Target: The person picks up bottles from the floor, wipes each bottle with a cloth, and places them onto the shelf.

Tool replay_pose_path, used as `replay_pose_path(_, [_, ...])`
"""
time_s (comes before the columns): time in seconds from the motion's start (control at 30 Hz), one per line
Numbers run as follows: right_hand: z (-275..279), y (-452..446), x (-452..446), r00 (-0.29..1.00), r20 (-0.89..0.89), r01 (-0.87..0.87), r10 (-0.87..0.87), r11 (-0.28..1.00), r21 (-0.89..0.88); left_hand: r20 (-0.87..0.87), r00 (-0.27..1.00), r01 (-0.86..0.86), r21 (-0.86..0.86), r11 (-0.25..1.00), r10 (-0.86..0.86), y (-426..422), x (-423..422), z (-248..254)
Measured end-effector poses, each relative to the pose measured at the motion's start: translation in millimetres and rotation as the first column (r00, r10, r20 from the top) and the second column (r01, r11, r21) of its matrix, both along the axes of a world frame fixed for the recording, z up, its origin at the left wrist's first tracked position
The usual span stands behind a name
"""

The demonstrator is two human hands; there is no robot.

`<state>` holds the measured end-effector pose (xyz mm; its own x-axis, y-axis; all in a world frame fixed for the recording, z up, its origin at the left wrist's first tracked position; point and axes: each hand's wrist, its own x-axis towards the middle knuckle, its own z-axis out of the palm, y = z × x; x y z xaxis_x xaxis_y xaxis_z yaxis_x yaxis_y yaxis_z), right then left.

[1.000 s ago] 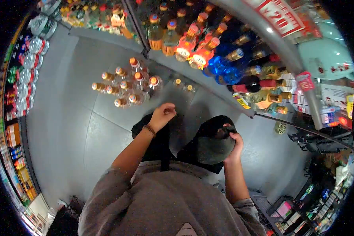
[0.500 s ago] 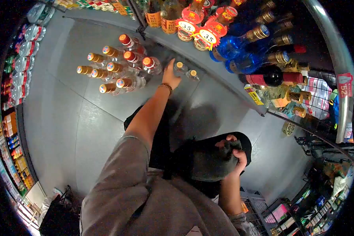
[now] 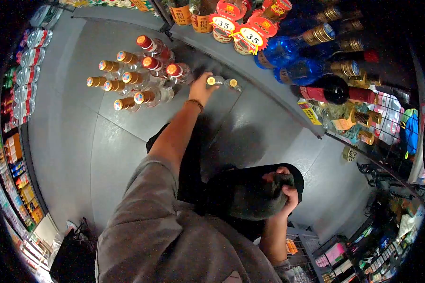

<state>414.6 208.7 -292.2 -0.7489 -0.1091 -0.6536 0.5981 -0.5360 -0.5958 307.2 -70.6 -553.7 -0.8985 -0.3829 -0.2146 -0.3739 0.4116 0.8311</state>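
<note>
My left hand (image 3: 202,88), a bracelet at its wrist, is closed around a small clear bottle (image 3: 215,81) with a gold cap. A second small clear bottle (image 3: 233,84) stands right beside it on the grey floor. To the left of that hand is a group of larger clear bottles: several have orange-gold caps, such as this front bottle (image 3: 148,96), and red-capped bottles (image 3: 179,72) stand nearest my fingers. Over my knee, my right hand (image 3: 288,193) clutches a dark grey cloth (image 3: 255,198); its fingers are partly hidden in the folds.
Ahead runs a low shelf edge (image 3: 269,94) holding blue bottles (image 3: 301,70), a dark wine bottle (image 3: 333,90) and red price tags (image 3: 248,37). Packs of bottled water (image 3: 27,73) line the left side. A wire rack (image 3: 387,113) is at the right. A black bag (image 3: 73,257) lies behind me.
My left hand has closed on the nearer small bottle, which now tilts slightly. My right hand stays on the cloth. The view has shifted a little.
</note>
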Motion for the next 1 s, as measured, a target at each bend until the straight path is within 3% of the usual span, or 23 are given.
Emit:
replay_pose_path(0.13, [22, -5, -17, 0.988, -0.114, -0.092, 0.103, 0.99, 0.104, -0.145, 0.989, 0.006, 0.017, 1.0, -0.003, 10, 31, 89])
replay_pose_path(0.2, [37, -7, -27, 0.98, -0.166, -0.076, 0.11, 0.977, 0.199, -0.371, 0.924, 0.086, -0.022, 0.996, -0.088, 13, 45, 134])
replay_pose_path(0.27, [51, -5, -39, 0.934, -0.279, -0.137, 0.224, 0.944, 0.301, -0.405, 0.904, 0.123, -0.066, 0.99, -0.139, 15, 55, 198])
replay_pose_path(0.37, [71, -8, -53, 0.87, -0.408, -0.147, 0.276, 0.936, 0.319, -0.495, 0.835, 0.186, -0.155, 0.97, -0.239, 12, 63, 264])
replay_pose_path(0.57, [107, -10, -72, 0.624, -0.675, -0.19, 0.394, 0.914, 0.359, -0.683, 0.655, 0.209, -0.245, 0.947, -0.322, 17, 69, 348])
replay_pose_path(0.7, [131, -11, -68, 0.582, -0.727, -0.133, 0.364, 0.925, 0.356, -0.717, 0.636, 0.148, -0.248, 0.957, -0.285, 28, 76, 366])
replay_pose_path(0.77, [140, -10, -66, 0.593, -0.726, -0.16, 0.347, 0.935, 0.316, -0.672, 0.74, 0.184, 0.229, 0.956, 0.018, 40, 83, 374])
replay_pose_path(0.87, [142, -8, -65, 0.589, -0.74, -0.175, 0.325, 0.945, 0.276, -0.657, 0.751, 0.22, 0.333, 0.917, 0.058, 48, 90, 390])
replay_pose_path(1.0, [146, -7, -61, 0.563, -0.749, -0.192, 0.348, 0.937, 0.291, -0.674, 0.734, 0.196, 0.328, 0.924, 0.083, 54, 98, 400])
